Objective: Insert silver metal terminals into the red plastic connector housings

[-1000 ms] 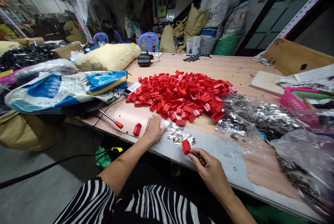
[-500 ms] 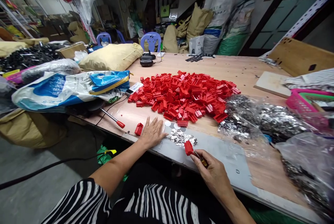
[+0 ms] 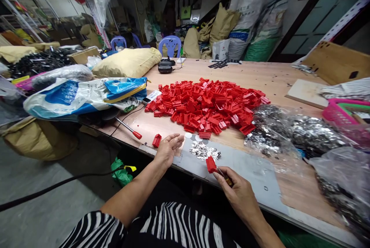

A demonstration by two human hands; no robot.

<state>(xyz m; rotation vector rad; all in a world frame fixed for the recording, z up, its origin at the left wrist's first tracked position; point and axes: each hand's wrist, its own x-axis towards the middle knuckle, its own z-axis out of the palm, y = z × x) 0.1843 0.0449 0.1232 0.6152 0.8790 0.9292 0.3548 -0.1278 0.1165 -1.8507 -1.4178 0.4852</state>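
Observation:
My left hand (image 3: 168,148) is lifted off the table edge and turned palm up, fingers loosely curled with nothing in them. It hovers between a single red plastic piece (image 3: 157,140) and a small heap of shiny metal bits (image 3: 203,150). My right hand (image 3: 235,192) grips a thin tool (image 3: 223,175) whose tip carries a red plastic piece (image 3: 211,164), held over the grey mat (image 3: 251,171). A large pile of red plastic pieces (image 3: 206,105) lies beyond both hands.
Clear bags of metal parts (image 3: 289,132) sit to the right, beside a pink basket (image 3: 347,113). A blue-and-white sack (image 3: 83,96), a yellow sack (image 3: 127,62) and a red-handled screwdriver (image 3: 130,129) lie to the left. A black cable (image 3: 52,188) trails below the wooden table (image 3: 260,76).
My left hand, which lay flat and palm down on the table, has lifted and turned palm up. My right hand has kept its hold on the tool with the red piece.

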